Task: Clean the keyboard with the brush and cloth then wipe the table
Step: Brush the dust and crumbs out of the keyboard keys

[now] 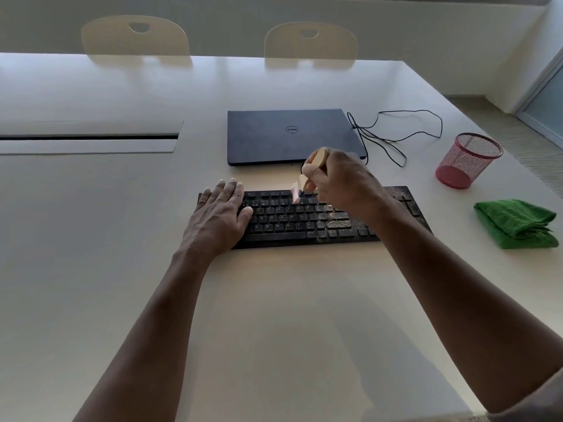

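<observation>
A black keyboard (292, 220) lies on the pale table (274, 300), with brownish dust over its right half. My left hand (219, 214) rests flat on the keyboard's left end, fingers spread. My right hand (338, 181) is closed around a small wooden brush (316, 161). The brush's pale bristles touch the upper key rows near the middle and look blurred. A folded green cloth (515, 223) lies on the table to the right of the keyboard, apart from both hands.
A closed dark laptop (289, 137) sits just behind the keyboard, with a thin black cable (396, 138) looping to its right. A red mesh cup (466, 161) stands at the right edge. A cable slot (88, 137) is at left. Two chairs (310, 41) stand beyond the far edge.
</observation>
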### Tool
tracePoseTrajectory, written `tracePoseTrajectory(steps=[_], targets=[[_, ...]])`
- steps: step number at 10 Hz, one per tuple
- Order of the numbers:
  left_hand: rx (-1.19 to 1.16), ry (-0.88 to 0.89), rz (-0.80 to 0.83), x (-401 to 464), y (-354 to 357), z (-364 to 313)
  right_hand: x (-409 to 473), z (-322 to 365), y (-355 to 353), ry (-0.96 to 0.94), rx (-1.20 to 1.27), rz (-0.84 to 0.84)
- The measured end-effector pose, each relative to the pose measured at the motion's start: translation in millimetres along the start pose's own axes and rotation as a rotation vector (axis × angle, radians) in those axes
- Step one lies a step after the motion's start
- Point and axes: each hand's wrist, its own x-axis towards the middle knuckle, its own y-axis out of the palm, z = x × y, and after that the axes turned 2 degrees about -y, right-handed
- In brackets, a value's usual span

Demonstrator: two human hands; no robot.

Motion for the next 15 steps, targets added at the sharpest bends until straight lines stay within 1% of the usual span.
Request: tracePoseTrajectory(steps=[1,2,3,4,5,6,7,8,9,10,11,12,13,14,15], targets=[[-0.002,0.002,0.002,0,0,0,0,-3,4,0.034,-0.004,0.087],[-0.011,0.004,0.002,0,1,0,3,-4,-2,0.063,-0.032,0.114],[-0.013,0.002,0.003,0,1,0,2,-2,-2,0.028,-0.026,0.037],[-0.009,0.001,0.003,0,1,0,-1,0,2,-0.004,0.001,0.034],[-0.011,-0.002,0.004,1,1,0,-1,1,2,0.027,-0.054,0.123],[-0.011,0.000,0.003,1,2,0,0,4,-3,0.047,-0.081,0.151],[-0.010,-0.004,0.002,1,2,0,-4,12,-2,-0.019,-0.019,0.073],[-0.012,-0.004,0.005,1,1,0,-11,18,8,-0.070,0.008,0.080],[-0.013,-0.004,0.012,0,0,-2,-20,18,10,-0.036,-0.121,0.175],[-0.011,-0.007,0.012,0,0,-2,-24,17,1,-0.001,-0.161,0.183],[-0.010,-0.006,0.019,0,-1,-2,-33,19,2,0.011,-0.043,0.058],[-0.007,-0.010,0.016,0,0,-2,-42,24,16,0.033,0.118,0.006],[-0.008,-0.005,0.014,1,0,0,-51,23,30,0.066,0.063,-0.081],[-0.009,-0.003,0.013,1,1,0,-53,22,27,0.081,-0.044,-0.152],[-0.007,-0.003,0.015,2,1,0,-50,22,24,0.106,0.080,-0.147]])
